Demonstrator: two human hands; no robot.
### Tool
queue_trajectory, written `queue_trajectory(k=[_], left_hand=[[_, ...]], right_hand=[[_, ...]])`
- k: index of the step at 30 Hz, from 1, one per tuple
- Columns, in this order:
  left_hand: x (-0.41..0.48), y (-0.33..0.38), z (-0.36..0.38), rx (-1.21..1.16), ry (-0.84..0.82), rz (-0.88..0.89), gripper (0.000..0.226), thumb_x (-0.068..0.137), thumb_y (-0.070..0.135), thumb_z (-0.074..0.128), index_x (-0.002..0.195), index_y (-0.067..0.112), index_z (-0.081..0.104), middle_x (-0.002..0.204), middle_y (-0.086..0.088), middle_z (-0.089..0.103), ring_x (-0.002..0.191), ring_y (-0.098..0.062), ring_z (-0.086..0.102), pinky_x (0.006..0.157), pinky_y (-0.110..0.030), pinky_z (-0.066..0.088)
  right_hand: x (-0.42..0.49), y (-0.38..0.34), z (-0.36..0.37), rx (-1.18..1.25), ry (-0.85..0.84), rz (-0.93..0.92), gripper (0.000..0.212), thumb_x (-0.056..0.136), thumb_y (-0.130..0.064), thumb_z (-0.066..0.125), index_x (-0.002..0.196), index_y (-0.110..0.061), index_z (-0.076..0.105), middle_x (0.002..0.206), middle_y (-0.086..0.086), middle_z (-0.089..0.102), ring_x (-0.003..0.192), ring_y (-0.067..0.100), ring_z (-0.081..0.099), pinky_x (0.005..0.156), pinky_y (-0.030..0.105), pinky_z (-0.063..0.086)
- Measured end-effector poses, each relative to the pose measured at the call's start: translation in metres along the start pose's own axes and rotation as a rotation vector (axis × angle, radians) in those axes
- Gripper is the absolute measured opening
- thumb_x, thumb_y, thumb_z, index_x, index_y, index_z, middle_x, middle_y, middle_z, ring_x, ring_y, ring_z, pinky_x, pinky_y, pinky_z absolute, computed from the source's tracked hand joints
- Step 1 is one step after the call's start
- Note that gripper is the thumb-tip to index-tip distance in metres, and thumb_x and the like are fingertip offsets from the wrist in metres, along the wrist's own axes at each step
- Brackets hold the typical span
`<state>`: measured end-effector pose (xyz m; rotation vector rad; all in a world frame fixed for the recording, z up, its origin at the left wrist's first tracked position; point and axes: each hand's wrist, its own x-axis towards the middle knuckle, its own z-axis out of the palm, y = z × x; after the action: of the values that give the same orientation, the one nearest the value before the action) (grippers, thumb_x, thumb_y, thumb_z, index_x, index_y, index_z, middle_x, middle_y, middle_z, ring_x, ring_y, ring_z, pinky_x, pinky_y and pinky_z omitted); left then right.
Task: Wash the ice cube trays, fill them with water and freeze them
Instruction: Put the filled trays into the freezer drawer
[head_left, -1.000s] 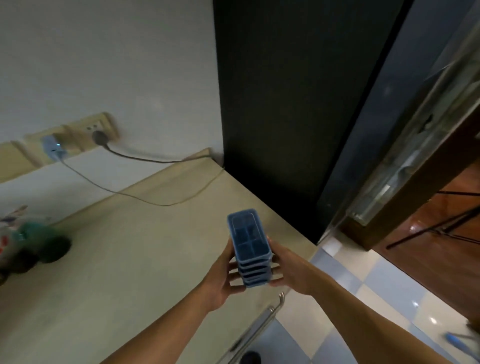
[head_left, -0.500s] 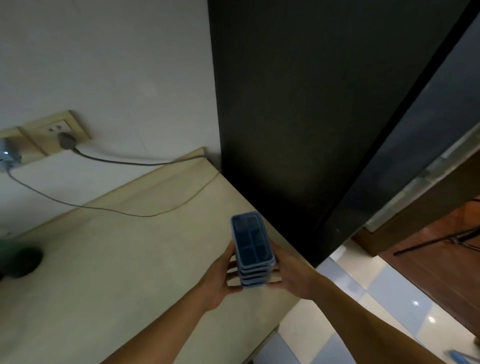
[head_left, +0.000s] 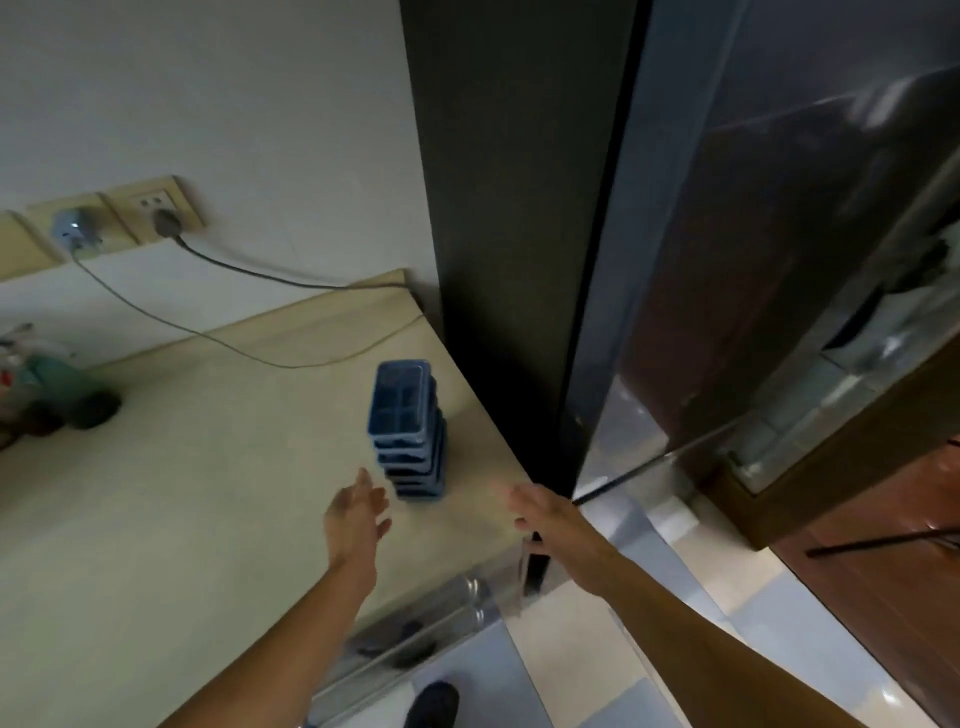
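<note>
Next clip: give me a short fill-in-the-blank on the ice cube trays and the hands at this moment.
1. The stack of ice cube trays is coloured ____.
2. The stack stands on the beige ____, beside the dark fridge.
3. The left hand and right hand are both ____, holding nothing and not touching the stack.

Missing words: blue; counter; open
</note>
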<state>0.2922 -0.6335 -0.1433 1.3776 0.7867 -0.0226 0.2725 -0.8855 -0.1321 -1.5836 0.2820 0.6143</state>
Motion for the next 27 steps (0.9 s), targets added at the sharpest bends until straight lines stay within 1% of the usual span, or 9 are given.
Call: queue_trajectory(k=[5, 7, 10, 12, 15, 18, 20, 24, 27], left_hand=[[-0.085, -0.07, 0.025, 0.148, 0.048, 0.198, 0.012, 0.101, 0.016, 0.058, 0.094, 0.015, 0.067, 0.088, -0.006, 0.073, 0.097, -0.039, 0.069, 0.076, -0.041, 0.056], [-0.108, -0.076, 0.043, 0.279, -0.065, 0.301, 0.016, 0.099, 0.011, 0.059, 0.092, 0.022, 0.067, 0.086, 0.001, 0.073, 0.088, -0.026, 0.069, 0.075, -0.033, 0.056], [-0.126, -0.078, 0.073, 0.522, -0.199, 0.497, 0.018, 0.099, 0.016, 0.061, 0.091, 0.032, 0.065, 0.088, 0.014, 0.07, 0.08, 0.003, 0.063, 0.069, -0.013, 0.047], [-0.122, -0.083, 0.09, 0.69, -0.251, 0.592, 0.008, 0.099, 0.02, 0.061, 0.102, 0.026, 0.066, 0.1, 0.011, 0.07, 0.093, 0.0, 0.063, 0.078, -0.013, 0.047], [-0.1, -0.094, 0.112, 1.008, -0.254, 0.824, 0.031, 0.098, 0.021, 0.063, 0.127, 0.012, 0.062, 0.126, -0.003, 0.064, 0.116, -0.021, 0.058, 0.098, -0.03, 0.046], [-0.067, -0.119, 0.126, 1.329, -0.252, 0.995, 0.054, 0.099, 0.031, 0.058, 0.149, 0.014, 0.044, 0.155, -0.009, 0.042, 0.145, -0.03, 0.035, 0.121, -0.046, 0.026], [-0.048, -0.139, 0.133, 1.489, -0.165, 1.041, 0.068, 0.098, 0.044, 0.055, 0.156, 0.019, 0.03, 0.162, -0.007, 0.028, 0.151, -0.028, 0.021, 0.124, -0.051, 0.016], [-0.017, -0.178, 0.138, 1.592, 0.15, 1.354, 0.078, 0.092, 0.058, 0.053, 0.155, 0.02, 0.028, 0.154, -0.012, 0.034, 0.142, -0.034, 0.031, 0.113, -0.059, 0.027], [0.005, -0.194, 0.141, 1.559, 0.324, 1.519, 0.07, 0.093, 0.059, 0.05, 0.151, 0.024, 0.034, 0.151, -0.014, 0.036, 0.138, -0.036, 0.035, 0.106, -0.06, 0.029]], right_hand=[[-0.061, 0.043, -0.077, -0.089, 0.052, 0.022, 0.07, 0.068, -0.079, 0.061, 0.12, -0.032, 0.059, 0.122, -0.002, 0.064, 0.116, 0.018, 0.061, 0.1, 0.04, 0.053], [-0.076, 0.051, -0.098, -0.138, 0.077, 0.016, 0.072, 0.066, -0.081, 0.059, 0.117, -0.03, 0.059, 0.117, -0.001, 0.063, 0.114, 0.02, 0.061, 0.105, 0.045, 0.051], [-0.084, 0.06, -0.119, -0.273, 0.099, 0.0, 0.068, 0.083, -0.073, 0.058, 0.131, -0.025, 0.055, 0.13, 0.0, 0.06, 0.113, 0.014, 0.057, 0.09, 0.03, 0.049], [-0.077, 0.069, -0.128, -0.369, 0.118, -0.025, 0.068, 0.092, -0.063, 0.058, 0.145, -0.022, 0.047, 0.143, 0.002, 0.054, 0.12, 0.016, 0.054, 0.088, 0.025, 0.043], [-0.052, 0.088, -0.138, -0.469, 0.154, -0.09, 0.076, 0.091, -0.062, 0.062, 0.152, -0.022, 0.041, 0.156, 0.003, 0.044, 0.139, 0.023, 0.047, 0.101, 0.03, 0.041], [-0.013, 0.109, -0.141, -0.723, 0.171, -0.185, 0.083, 0.089, -0.066, 0.062, 0.155, -0.021, 0.036, 0.158, 0.005, 0.041, 0.144, 0.026, 0.04, 0.113, 0.041, 0.04], [0.018, 0.125, -0.14, -0.912, 0.195, -0.278, 0.086, 0.089, -0.069, 0.058, 0.156, -0.021, 0.034, 0.159, 0.006, 0.037, 0.146, 0.027, 0.035, 0.115, 0.044, 0.038], [0.088, 0.161, -0.14, -1.203, 0.287, -0.457, 0.093, 0.089, -0.077, 0.047, 0.158, -0.017, 0.03, 0.165, 0.008, 0.028, 0.153, 0.029, 0.02, 0.122, 0.048, 0.025], [0.13, 0.185, -0.139, -1.351, 0.386, -0.581, 0.1, 0.084, -0.083, 0.034, 0.153, -0.011, 0.04, 0.157, 0.014, 0.041, 0.149, 0.035, 0.029, 0.12, 0.051, 0.024]])
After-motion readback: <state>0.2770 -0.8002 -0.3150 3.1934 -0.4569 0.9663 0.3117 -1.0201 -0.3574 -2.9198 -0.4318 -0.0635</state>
